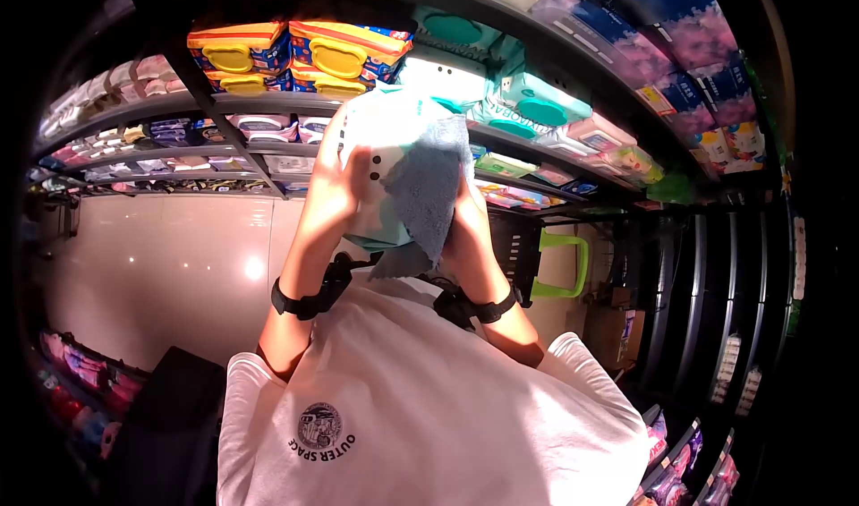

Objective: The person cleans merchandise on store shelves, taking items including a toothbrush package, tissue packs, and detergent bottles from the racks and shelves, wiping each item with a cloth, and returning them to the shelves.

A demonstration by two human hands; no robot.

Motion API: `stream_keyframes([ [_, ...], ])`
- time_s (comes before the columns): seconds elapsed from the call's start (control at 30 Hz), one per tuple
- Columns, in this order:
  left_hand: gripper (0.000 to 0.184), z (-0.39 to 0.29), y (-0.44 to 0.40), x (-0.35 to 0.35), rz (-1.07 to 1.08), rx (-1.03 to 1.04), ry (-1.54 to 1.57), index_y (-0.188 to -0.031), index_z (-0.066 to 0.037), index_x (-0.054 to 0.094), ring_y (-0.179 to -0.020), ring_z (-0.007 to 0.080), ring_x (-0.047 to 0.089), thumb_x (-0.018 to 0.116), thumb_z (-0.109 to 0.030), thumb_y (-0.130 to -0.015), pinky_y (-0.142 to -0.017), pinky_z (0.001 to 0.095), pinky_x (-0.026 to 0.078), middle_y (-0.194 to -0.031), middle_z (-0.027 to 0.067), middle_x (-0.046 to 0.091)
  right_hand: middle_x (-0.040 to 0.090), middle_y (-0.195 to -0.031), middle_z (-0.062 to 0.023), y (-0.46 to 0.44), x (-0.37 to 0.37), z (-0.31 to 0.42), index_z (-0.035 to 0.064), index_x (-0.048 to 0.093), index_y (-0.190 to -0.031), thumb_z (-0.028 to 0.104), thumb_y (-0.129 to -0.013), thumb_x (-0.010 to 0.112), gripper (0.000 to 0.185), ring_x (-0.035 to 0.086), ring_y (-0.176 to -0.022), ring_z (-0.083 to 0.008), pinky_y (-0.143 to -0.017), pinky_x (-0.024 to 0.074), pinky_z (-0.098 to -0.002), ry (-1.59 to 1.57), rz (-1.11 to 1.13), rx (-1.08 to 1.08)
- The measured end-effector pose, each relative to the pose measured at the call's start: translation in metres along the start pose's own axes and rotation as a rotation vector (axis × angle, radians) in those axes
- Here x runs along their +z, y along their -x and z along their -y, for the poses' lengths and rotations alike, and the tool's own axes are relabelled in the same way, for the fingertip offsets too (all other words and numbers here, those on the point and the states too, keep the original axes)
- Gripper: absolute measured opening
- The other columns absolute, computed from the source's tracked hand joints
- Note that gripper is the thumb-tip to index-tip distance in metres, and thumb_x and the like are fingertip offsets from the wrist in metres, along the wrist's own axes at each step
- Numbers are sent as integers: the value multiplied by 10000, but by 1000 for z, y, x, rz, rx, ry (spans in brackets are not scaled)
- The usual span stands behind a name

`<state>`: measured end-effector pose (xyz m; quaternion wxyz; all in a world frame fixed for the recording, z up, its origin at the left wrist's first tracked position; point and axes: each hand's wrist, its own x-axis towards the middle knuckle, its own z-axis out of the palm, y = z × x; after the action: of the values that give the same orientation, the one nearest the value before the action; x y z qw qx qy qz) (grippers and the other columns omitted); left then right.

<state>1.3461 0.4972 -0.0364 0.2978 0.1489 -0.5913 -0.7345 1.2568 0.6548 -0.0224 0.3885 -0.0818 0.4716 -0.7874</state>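
My left hand (344, 184) grips the left side of a white and teal pack of wipes (380, 126), held up in front of the shelf. In strong light, part of the pack is washed out. A blue-grey cloth (429, 184) lies against the pack's right side, its lower corner hanging down. My right hand (465, 215) is closed on the cloth at its right edge; its fingers are mostly hidden behind cloth and pack.
Orange and blue packs with yellow lids (335, 57) and teal-lidded packs (541, 103) fill the shelf ahead. Blue and pink packs (689, 23) sit at upper right. A black basket with a green handle (580, 269) is beyond my right arm. Dark shelving (707, 300) stands at right.
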Motion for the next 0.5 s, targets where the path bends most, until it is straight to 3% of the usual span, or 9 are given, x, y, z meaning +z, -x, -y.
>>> stream_keyframes([
  [0.07,714,-9,-2,9,11,-167,32,-1477,-3,308,-1239,187,465,633,-374,-960,-1047,291,361,-1361,124,477,618,-1197,-137,9,-1,-2,-5,460,-1362,393,-1041,447,511,631,-1068,-220,-889,540,-357,17,65,-69],
  [0.1,689,16,-5,5,55,-13,14,-1473,-30,309,-1246,209,454,654,-314,-949,-1029,298,377,-1386,122,439,617,-1192,-125,8,-2,-6,-11,471,-1345,372,-1049,437,486,623,-1061,-203,-883,531,-343,35,-49,-50],
  [0.2,590,0,-12,3,115,-410,164,-1478,-80,339,-1260,220,431,548,-352,-998,-1012,314,394,-1394,90,424,655,-1024,-71,19,-3,-2,-61,595,-1185,333,-1042,488,432,560,-926,-110,-797,456,-270,335,-198,-170],
  [0.27,596,17,-24,-3,231,-451,281,-1459,-71,381,-1099,145,528,581,-333,-963,-887,260,447,-1302,43,514,641,-996,-32,35,3,12,-39,605,-1160,229,-1037,499,314,511,-907,-89,-806,446,-269,545,-188,-192],
  [0.3,628,16,-29,-3,292,-186,-258,-1457,-59,384,-1064,134,538,618,-248,-905,-862,260,456,-1288,28,528,642,-1050,-58,41,9,18,-34,603,-1176,166,-1012,513,273,548,-928,-131,-832,454,-287,553,-137,-243],
  [0.33,637,16,-26,6,288,-110,-333,-1459,-57,379,-1071,138,537,621,-236,-897,-868,263,455,-1292,34,526,643,-1077,-71,42,11,19,-31,601,-1183,134,-1000,520,260,566,-938,-151,-844,458,-297,552,-118,-274],
  [0.43,666,30,-15,28,191,-258,195,-1465,-50,365,-1093,149,534,628,-203,-873,-888,272,452,-1304,53,521,585,-1280,-182,39,11,22,-14,585,-1242,17,-918,545,328,615,-1084,-332,-947,450,-342,901,80,-641],
  [0.47,675,33,-13,31,171,-291,323,-1467,-47,360,-1100,152,533,630,-192,-865,-895,275,452,-1308,60,519,478,-1399,-251,40,12,23,-25,572,-1260,3,-856,585,406,501,-1254,-449,-1036,407,-386,885,118,-687],
  [0.5,685,32,-13,30,168,-310,396,-1469,-45,355,-1107,156,532,633,-180,-857,-902,278,451,-1312,66,518,458,-1422,-252,41,11,21,-35,569,-1259,10,-846,594,416,460,-1299,-449,-1063,386,-402,931,111,-728],
])
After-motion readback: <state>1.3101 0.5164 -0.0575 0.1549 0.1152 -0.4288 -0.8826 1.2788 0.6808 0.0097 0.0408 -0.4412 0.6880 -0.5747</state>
